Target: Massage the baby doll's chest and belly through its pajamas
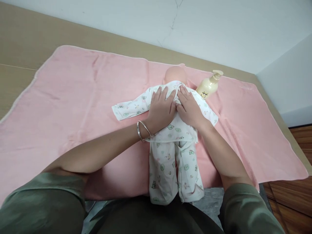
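A baby doll [175, 74] lies face down, by the look of its smooth head, with its legs toward me. It wears a white printed top [170, 133] and matching trousers [163, 169]. My left hand [161, 105] rests flat on the upper back of the top, fingers apart. Beside it, my right hand [188, 105] lies flat on the same part of the back, thumbs almost touching. Neither hand grips anything. Both sleeves stretch out to the sides, and the doll's own hands are hidden.
A pink blanket [117, 87] under the doll covers most of the wooden table [21, 35]. A cream pump bottle [208, 86] leans near the doll's right-hand side in view. Behind the table stands a white wall [122, 19]. The trouser ends reach the table's front edge.
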Motion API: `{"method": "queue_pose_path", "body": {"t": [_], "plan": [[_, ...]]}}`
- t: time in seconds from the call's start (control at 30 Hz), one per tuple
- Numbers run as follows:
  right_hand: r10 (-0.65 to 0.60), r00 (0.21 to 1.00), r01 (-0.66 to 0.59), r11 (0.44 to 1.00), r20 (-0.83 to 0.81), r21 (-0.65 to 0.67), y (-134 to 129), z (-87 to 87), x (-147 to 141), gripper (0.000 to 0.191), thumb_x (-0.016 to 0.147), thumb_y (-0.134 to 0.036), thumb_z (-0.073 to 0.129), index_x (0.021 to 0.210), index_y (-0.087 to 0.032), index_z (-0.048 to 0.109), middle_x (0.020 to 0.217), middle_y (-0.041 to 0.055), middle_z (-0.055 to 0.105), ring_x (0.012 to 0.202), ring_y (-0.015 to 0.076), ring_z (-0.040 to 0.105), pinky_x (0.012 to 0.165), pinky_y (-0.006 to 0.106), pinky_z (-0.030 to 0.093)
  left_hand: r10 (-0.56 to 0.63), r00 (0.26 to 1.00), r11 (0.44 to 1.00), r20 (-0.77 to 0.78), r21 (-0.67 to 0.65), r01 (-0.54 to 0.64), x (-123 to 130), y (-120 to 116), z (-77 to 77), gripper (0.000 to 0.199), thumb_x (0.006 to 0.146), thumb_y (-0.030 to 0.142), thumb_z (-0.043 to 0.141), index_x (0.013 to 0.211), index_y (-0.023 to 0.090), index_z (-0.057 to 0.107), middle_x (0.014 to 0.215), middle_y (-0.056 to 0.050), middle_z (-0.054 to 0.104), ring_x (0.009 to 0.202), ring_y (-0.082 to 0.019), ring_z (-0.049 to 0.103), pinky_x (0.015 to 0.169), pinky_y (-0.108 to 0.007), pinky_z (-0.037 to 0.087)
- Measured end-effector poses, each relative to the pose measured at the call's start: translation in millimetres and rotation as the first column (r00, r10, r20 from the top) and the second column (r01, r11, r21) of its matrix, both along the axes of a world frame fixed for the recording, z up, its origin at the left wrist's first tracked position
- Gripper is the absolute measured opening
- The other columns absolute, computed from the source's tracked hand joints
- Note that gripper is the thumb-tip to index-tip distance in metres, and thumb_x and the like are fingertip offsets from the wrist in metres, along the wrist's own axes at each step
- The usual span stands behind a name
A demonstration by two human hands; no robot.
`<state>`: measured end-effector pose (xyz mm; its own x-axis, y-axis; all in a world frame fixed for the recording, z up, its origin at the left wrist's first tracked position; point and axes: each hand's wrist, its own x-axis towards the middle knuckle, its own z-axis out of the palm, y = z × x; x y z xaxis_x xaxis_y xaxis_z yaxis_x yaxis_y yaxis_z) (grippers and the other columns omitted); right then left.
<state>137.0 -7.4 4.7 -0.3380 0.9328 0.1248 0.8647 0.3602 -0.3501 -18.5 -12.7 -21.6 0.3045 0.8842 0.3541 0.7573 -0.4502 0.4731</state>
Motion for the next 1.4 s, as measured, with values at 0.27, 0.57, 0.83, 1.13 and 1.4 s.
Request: {"method": "queue_pose_path", "body": {"t": [0.27,0.57,0.83,1.13,1.4], "plan": [[-0.017,0.999,0.017,1.0,-0.032,-0.012,0,-2.7,2,0.059,0.102,-0.037,0.03,0.156,-0.016,0.034,0.169,0.0119,0.027,0.159,0.0259,0.017,0.13,0.056,0.014,0.023,1.0,1.0,-0.017,-0.002,-0.023,6,-4,2.3,0.051,0.099,0.025,0.037,0.148,0.012,0.047,0.159,-0.021,0.041,0.153,-0.039,0.03,0.123,-0.062,0.024],[-0.132,0.991,0.133,0.991,-0.028,0.027,-6,1.8,-6,0.055,0.102,-0.031,0.034,0.153,-0.014,0.042,0.165,0.012,0.036,0.157,0.0267,0.026,0.129,0.055,0.022,-0.009,1.0,1.0,-0.016,0.019,0.009,1,6,5.0,0.054,0.095,0.028,0.041,0.146,0.012,0.049,0.155,-0.019,0.047,0.149,-0.039,0.036,0.122,-0.06,0.028],[-0.265,0.959,0.247,0.955,0.1,0.167,-27,8.4,-24,0.047,0.103,-0.024,0.035,0.143,-0.009,0.055,0.151,0.0149,0.055,0.145,0.0274,0.048,0.116,0.045,0.047,-0.037,0.999,0.997,-0.008,0.062,0.038,-6,24,-0.8,0.053,0.093,0.033,0.046,0.142,0.014,0.052,0.15,-0.017,0.053,0.142,-0.036,0.045,0.12,-0.057,0.032],[-0.242,0.97,0.24,0.967,0.014,0.084,-12,8.7,-11,0.05,0.097,-0.025,0.041,0.144,-0.014,0.053,0.155,0.0107,0.051,0.148,0.026,0.045,0.118,0.048,0.044,-0.018,1.0,0.997,-0.004,0.079,0.018,1,8,0.1,0.044,0.101,0.029,0.038,0.139,0.016,0.055,0.152,-0.018,0.052,0.147,-0.036,0.04,0.12,-0.059,0.031],[-0.255,0.962,0.241,0.961,0.098,0.134,-18,11.0,-16,0.047,0.101,-0.026,0.034,0.138,-0.006,0.055,0.144,0.0199,0.061,0.141,0.032,0.052,0.116,0.049,0.042,-0.036,0.997,0.995,0.071,0.1,0.029,-2,9,-3.0,0.042,0.098,0.029,0.041,0.134,0.019,0.061,0.15,-0.013,0.056,0.146,-0.034,0.043,0.12,-0.058,0.034]]}}
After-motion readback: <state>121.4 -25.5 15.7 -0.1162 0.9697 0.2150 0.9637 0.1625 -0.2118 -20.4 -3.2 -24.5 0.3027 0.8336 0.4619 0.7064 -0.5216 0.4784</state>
